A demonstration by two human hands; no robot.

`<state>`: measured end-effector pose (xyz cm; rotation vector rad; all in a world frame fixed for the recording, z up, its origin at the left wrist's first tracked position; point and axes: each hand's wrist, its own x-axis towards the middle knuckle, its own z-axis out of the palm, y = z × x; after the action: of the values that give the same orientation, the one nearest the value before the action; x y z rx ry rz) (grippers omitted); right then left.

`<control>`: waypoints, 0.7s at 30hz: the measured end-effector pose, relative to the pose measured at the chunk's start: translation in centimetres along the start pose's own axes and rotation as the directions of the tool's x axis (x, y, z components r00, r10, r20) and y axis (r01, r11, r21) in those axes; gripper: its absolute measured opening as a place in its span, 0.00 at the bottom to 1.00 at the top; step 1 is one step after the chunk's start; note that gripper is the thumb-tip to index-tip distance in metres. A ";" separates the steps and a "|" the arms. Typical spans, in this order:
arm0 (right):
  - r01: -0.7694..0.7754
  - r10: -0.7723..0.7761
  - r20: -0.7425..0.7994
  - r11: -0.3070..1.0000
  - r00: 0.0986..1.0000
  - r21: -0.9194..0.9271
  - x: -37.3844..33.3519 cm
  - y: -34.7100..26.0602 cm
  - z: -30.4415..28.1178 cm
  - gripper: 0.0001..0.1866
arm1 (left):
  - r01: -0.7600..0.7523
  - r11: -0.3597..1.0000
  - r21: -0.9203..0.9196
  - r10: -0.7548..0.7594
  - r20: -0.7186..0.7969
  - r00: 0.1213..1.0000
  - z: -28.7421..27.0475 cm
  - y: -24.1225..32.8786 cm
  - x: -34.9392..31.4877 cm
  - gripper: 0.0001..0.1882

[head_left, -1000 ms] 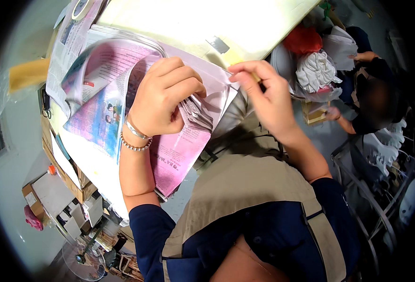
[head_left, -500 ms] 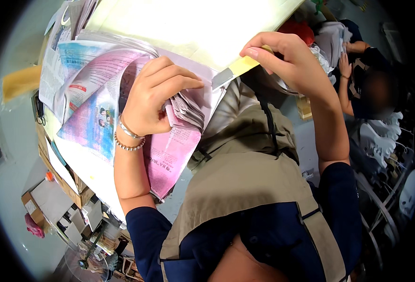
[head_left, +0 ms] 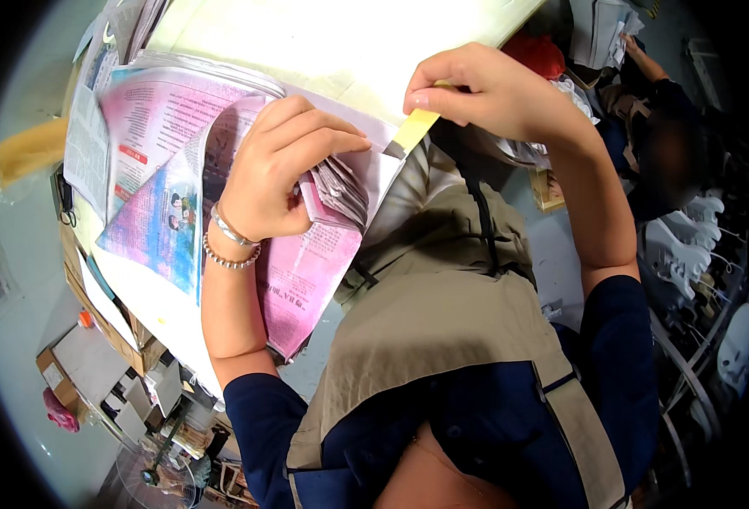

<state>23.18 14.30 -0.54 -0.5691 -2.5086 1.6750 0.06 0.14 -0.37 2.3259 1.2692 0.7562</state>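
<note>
- Left hand [head_left: 268, 174] curls its fingers round a folded newspaper wad [head_left: 338, 193] at the edge of the counter [head_left: 307, 42] — apparently to hold it folded
- Right hand [head_left: 485, 92] pinches a yellow strip [head_left: 416, 130], slanted so its grey end meets the pale sheet [head_left: 373, 127] — contact is unclear
- Pink page [head_left: 307, 276] lies beneath the wad, probably steadied by it

Tiny characters, mostly unreadable, run across the pink newspaper sheets [head_left: 311, 267] (with one red label [head_left: 133, 154]).
</note>
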 end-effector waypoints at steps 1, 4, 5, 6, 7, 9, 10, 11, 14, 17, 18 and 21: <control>-0.003 0.003 0.015 1.000 1.000 -0.006 0.2 -0.1 0.3 0.13 | -0.011 1.000 0.015 0.011 0.023 1.000 0.1 -0.3 -0.1 0.36; 0.004 -0.003 0.045 1.000 0.999 -0.021 0.8 -0.3 1.2 0.12 | -0.003 1.000 0.009 0.003 0.017 1.000 0.3 -0.5 0.0 0.37; 0.005 -0.003 0.047 1.000 0.999 -0.030 0.7 -0.4 1.1 0.12 | 0.000 1.000 0.009 0.000 0.014 1.000 0.4 -0.5 0.0 0.37; 0.006 -0.004 0.049 0.999 0.999 -0.039 0.6 -0.6 1.0 0.12 | 0.003 1.000 0.009 -0.003 0.013 1.000 0.5 -0.5 0.0 0.37; 0.008 -0.005 0.052 0.999 0.999 -0.048 0.4 -0.7 0.9 0.13 | 0.004 1.000 0.004 -0.004 0.013 1.000 0.4 -0.4 0.0 0.37; 0.008 -0.007 0.011 1.000 1.000 -0.017 -0.1 -0.6 1.0 0.13 | -0.001 1.000 -0.017 0.001 -0.014 1.000 0.3 -0.1 0.2 0.28; 0.008 -0.008 -0.010 1.000 1.000 -0.002 -0.4 -0.5 1.1 0.13 | -0.009 0.999 -0.034 0.008 -0.040 0.999 0.3 0.2 0.3 0.23; -0.008 0.008 -0.022 1.000 1.000 0.002 -0.6 -0.5 1.0 0.13 | -0.019 0.999 -0.050 0.016 -0.067 0.998 0.3 0.3 0.4 0.21; -0.009 0.009 -0.061 1.000 0.998 -0.001 -0.9 -0.5 1.1 0.12 | -0.033 0.997 -0.074 0.027 -0.081 0.996 0.3 0.3 0.4 0.21; 0.039 -0.041 -0.081 0.999 0.996 -0.026 -1.2 0.0 1.7 0.12 | -0.058 0.996 -0.071 0.052 -0.088 0.995 0.6 -0.2 0.7 0.20; 0.028 -0.030 -0.077 0.999 0.997 -0.029 -1.2 -0.2 2.1 0.12 | -0.049 0.997 -0.051 0.045 -0.076 0.996 0.6 -0.2 0.7 0.20; 0.136 -0.142 -0.087 0.988 0.986 -0.071 -1.1 0.3 3.2 0.11 | -0.059 0.998 -0.013 0.058 -0.051 0.997 0.3 -0.2 0.6 0.23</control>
<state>23.39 11.19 -1.95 -0.4528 -2.4829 1.4899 0.40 0.70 -0.52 2.3557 1.2173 0.8459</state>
